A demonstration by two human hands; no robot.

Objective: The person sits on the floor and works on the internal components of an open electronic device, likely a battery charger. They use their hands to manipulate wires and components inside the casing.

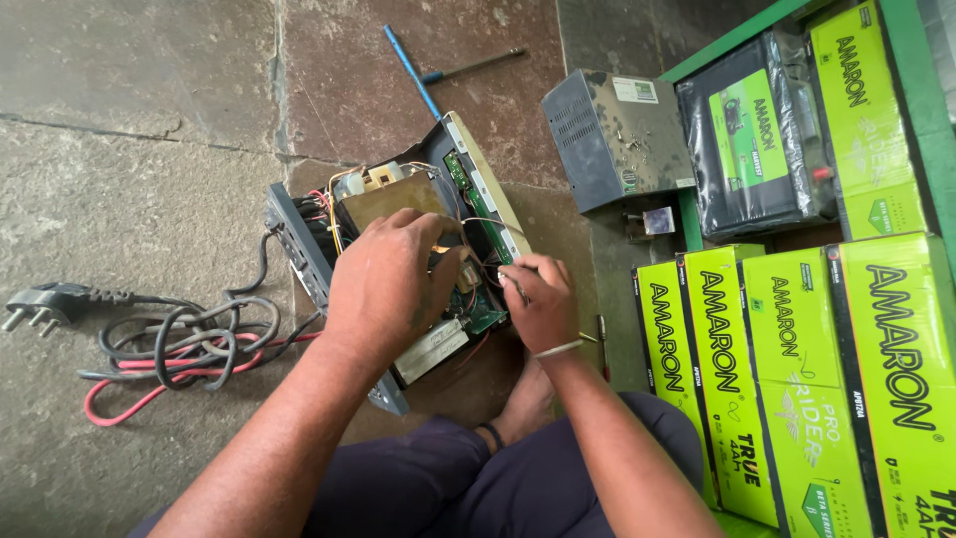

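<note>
An opened grey electrical unit (299, 244) lies on the stone floor, its transformer, wires and green circuit board (468, 189) exposed. My left hand (388, 279) rests inside the case over the parts, fingers curled on something I cannot make out. My right hand (538, 299) sits at the case's right edge, pinching a thin metal tool or wire end against the board. A bangle circles my right wrist.
A black power cord with plug (45, 302) and red cable (149, 384) coil at left. A blue-handled T-shaped tool (413, 70) lies behind the unit. The removed grey cover (612, 134) sits at right, beside green battery boxes (797, 369) and a black battery (757, 134).
</note>
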